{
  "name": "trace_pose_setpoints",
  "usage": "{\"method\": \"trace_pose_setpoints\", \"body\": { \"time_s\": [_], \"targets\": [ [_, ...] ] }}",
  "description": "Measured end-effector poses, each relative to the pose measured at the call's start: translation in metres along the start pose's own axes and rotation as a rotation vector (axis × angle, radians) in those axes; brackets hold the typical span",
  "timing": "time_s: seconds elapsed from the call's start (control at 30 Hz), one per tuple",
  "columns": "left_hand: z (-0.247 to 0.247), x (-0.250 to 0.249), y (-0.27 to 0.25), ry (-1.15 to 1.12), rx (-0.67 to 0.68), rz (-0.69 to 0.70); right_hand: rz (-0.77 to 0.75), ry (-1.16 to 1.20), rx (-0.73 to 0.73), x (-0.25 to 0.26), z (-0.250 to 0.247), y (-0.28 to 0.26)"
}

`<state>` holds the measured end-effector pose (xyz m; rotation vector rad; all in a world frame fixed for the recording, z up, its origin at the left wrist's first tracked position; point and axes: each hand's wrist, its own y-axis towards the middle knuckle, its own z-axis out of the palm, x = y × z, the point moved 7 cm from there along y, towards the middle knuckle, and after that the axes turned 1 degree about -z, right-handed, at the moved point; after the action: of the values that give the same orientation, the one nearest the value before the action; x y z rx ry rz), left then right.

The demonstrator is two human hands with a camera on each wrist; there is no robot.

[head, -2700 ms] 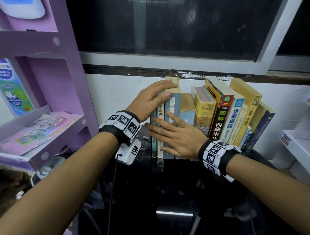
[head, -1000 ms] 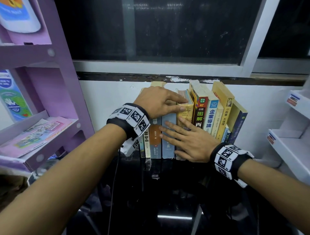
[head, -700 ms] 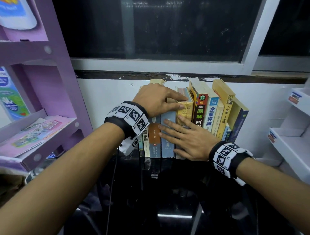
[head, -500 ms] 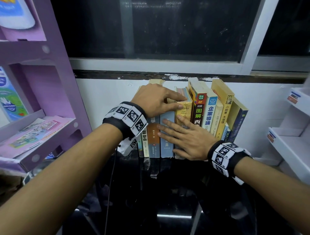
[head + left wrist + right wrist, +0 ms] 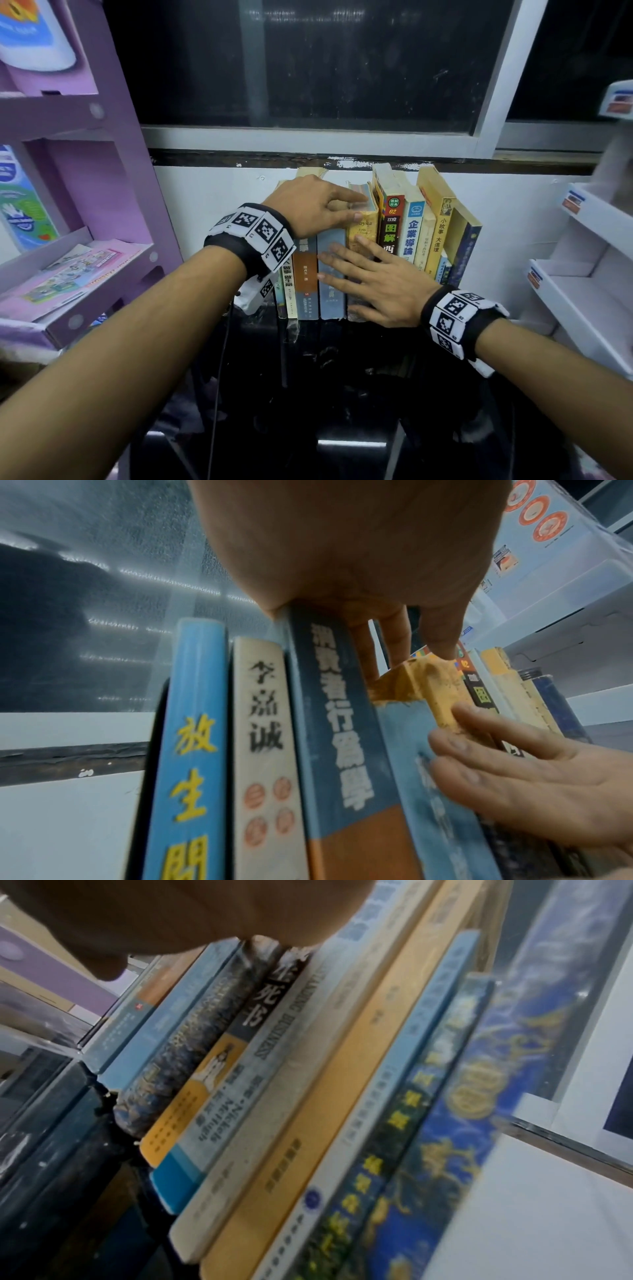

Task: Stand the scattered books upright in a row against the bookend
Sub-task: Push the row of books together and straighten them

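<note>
A row of books (image 5: 404, 240) stands on the black bench (image 5: 342, 377) against the white wall, the ones at its 3 o'clock end leaning toward 1 o'clock. The left hand (image 5: 308, 205) lies over the tops of the middle books, fingers stretched toward 3 o'clock, fingertips on the yellow book (image 5: 363, 226). The right hand (image 5: 380, 284) presses flat, fingers spread wide, on the spines of the grey-blue book (image 5: 330, 294) and its neighbours. A purple shelf (image 5: 102, 171) stands at 9 o'clock
</note>
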<state>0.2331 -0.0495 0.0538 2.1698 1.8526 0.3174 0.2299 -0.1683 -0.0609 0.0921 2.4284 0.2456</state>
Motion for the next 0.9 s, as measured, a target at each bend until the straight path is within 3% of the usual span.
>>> {"method": "trace_pose_setpoints", "body": {
  "time_s": [0.43, 0.9],
  "targets": [
    [-0.008, -0.066, 0.020, -0.218, -0.144, 0.160, 0.041, 0.005, 0.043, -0.014, -0.005, -0.055],
    [0.019, -0.074, 0.042, -0.243, -0.151, 0.143, 0.032, 0.019, 0.022, -0.022, 0.013, -0.043]
  ]
}}
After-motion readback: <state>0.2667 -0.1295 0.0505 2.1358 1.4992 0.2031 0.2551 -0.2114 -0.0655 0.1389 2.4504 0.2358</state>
